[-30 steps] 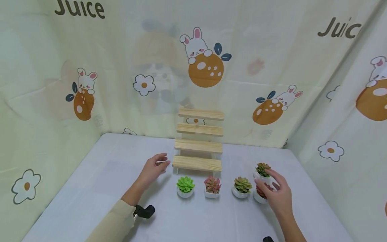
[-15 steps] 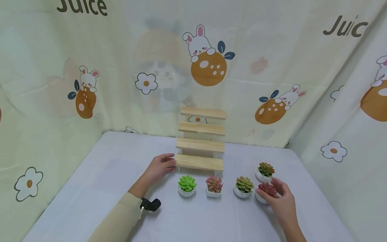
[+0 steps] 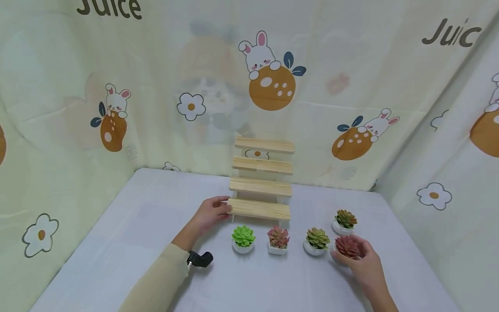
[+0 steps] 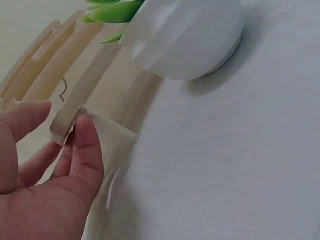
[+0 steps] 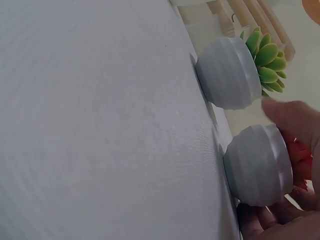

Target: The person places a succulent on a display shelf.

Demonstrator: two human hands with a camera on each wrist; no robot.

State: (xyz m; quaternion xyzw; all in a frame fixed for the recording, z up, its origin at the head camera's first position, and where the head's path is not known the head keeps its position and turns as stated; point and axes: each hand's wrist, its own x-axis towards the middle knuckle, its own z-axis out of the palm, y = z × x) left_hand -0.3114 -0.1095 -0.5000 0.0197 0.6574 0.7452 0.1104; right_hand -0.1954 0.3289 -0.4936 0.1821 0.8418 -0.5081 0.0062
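My left hand [image 3: 210, 213] holds the left end of the lowest board of a wooden stepped shelf [image 3: 259, 209]; in the left wrist view the thumb and fingers [image 4: 87, 150] lie about the board's end. Over on the right, my right hand [image 3: 368, 262] is spread round a red succulent [image 3: 348, 247] in a white pot [image 5: 257, 165], which stands on the table. From the right wrist view, the thumb is apart from the pot, while the other fingers lie along its opposite side.
Before the shelf stand a bright green succulent [image 3: 243, 237] and a pinkish one [image 3: 278, 238] in a square pot. A yellow-green succulent [image 3: 317, 238] is left of the red one; a brownish-green one [image 3: 346, 220] stands behind it. A printed curtain [image 3: 156, 130] surrounds the white table [image 3: 163, 208].
My left hand has moved right to the shelf's lowest board and taken hold of its end. My right hand has come down from near the brownish-green succulent to around the red one.
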